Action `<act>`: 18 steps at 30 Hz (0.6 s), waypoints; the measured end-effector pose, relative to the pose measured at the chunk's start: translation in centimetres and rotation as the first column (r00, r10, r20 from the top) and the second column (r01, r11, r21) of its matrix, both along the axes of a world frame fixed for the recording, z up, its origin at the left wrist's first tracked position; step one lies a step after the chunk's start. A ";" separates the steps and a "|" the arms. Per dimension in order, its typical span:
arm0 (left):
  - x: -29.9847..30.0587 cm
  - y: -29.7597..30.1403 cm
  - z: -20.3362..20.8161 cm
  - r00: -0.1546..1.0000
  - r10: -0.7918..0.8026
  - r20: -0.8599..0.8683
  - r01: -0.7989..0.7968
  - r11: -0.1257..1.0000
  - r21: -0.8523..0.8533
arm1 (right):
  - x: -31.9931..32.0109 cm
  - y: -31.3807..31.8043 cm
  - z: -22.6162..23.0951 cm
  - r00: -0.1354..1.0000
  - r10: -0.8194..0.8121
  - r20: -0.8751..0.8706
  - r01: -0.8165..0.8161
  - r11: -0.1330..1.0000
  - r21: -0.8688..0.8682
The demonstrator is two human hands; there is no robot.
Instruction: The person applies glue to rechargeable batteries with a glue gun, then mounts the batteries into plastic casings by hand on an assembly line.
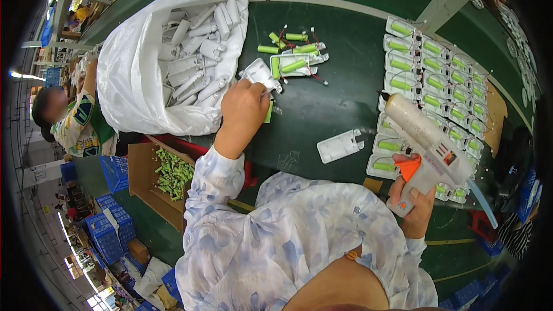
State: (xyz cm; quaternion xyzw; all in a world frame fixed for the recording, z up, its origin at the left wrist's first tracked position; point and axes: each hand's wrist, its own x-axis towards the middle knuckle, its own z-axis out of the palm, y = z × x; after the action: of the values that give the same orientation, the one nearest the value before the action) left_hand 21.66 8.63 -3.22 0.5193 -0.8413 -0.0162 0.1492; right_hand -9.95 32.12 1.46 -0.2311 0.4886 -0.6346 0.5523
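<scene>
My left hand is closed on a white plastic casing beside the mouth of a big white sack full of such casings. Just beyond it lie several green battery cells with red and black leads, some resting in white casings. My right hand grips a hot glue gun with an orange trigger; a clear glue stick pokes from its back. The gun's dark nozzle points up and left, over rows of casings. One more casing lies alone on the dark table between my hands.
Rows of white casings with green cells cover the table's right side. A cardboard box of loose green cells stands at the left below the sack. Another person sits at far left; blue crates stand on the floor behind.
</scene>
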 end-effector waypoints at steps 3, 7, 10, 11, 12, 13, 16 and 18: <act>0.3 1.1 -0.3 0.993 -0.039 -0.114 0.031 0.996 -0.079 | 0.1 0.7 0.3 0.996 0.048 -0.075 -0.051 0.998 -0.038; 1.0 1.3 -0.4 0.987 -0.052 -0.154 0.032 0.992 -0.124 | 1.4 1.7 0.2 0.997 0.054 -0.053 -0.056 0.998 -0.041; 2.5 1.3 0.1 0.978 -0.054 -0.203 0.012 0.979 -0.206 | 2.3 2.7 0.3 0.994 0.057 -0.088 -0.062 0.996 -0.057; 2.7 1.2 0.5 0.970 -0.059 -0.237 0.000 0.970 -0.242 | 2.8 3.0 0.3 0.994 0.029 -0.109 -0.035 0.998 -0.056; 2.8 1.2 0.9 0.960 -0.067 -0.270 -0.010 0.961 -0.276 | 2.9 3.4 0.6 0.994 0.046 -0.104 -0.054 0.996 -0.070; 2.8 1.1 1.5 0.939 -0.135 -0.317 0.027 0.946 -0.322 | 3.2 3.5 0.3 0.995 0.035 -0.096 -0.044 0.995 -0.093; 1.3 3.3 3.4 0.880 -0.275 -0.387 0.123 0.919 -0.374 | 4.3 3.7 0.0 0.995 -0.038 -0.090 0.029 0.995 -0.100; -0.4 5.4 3.6 0.805 -0.419 -0.420 0.284 0.894 -0.347 | 4.7 4.0 -0.2 0.995 -0.067 -0.069 0.060 0.994 -0.089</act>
State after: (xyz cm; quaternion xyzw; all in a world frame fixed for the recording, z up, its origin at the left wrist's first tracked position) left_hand 21.25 14.06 0.42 0.3071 -0.8529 -0.0596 0.4179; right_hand -5.29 36.10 1.26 -0.2619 0.4872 -0.6638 0.5034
